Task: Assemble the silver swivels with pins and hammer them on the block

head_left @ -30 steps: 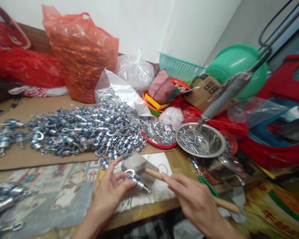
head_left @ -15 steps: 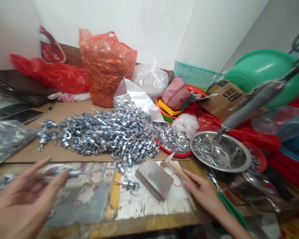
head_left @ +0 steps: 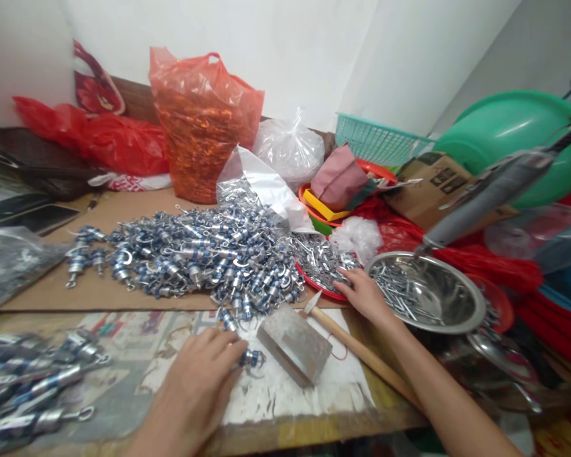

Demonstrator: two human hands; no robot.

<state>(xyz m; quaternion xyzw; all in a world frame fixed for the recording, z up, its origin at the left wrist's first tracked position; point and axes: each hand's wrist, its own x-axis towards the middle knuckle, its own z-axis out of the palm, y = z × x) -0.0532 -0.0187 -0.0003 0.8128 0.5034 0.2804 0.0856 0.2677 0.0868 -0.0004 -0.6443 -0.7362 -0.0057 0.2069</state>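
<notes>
My left hand [head_left: 202,371] is curled over a silver hook fitting with blue bands [head_left: 253,358] on the white sheet; its fingers cover most of the fitting. My right hand [head_left: 364,295] reaches to the red tray [head_left: 321,289], fingertips apart at the edge of the small flat metal pieces [head_left: 326,257]. Between the hands lies a grey metal block [head_left: 295,344]. A hammer [head_left: 356,346] with a wooden handle rests beside the block, under my right forearm. Several more hook fittings [head_left: 42,387] lie at the lower left, slightly blurred.
A large heap of blue-banded hook fittings [head_left: 200,254] covers the cardboard. To the right stands a steel bowl [head_left: 461,304] of metal pins, with a grey-handled tool [head_left: 485,200] slanting above it. An orange plastic bag [head_left: 204,127] stands behind the heap.
My left hand moved right, from over the left side to the fitting by the block. The right hand let go of the hammer, now lying down, and moved up to the red tray.
</notes>
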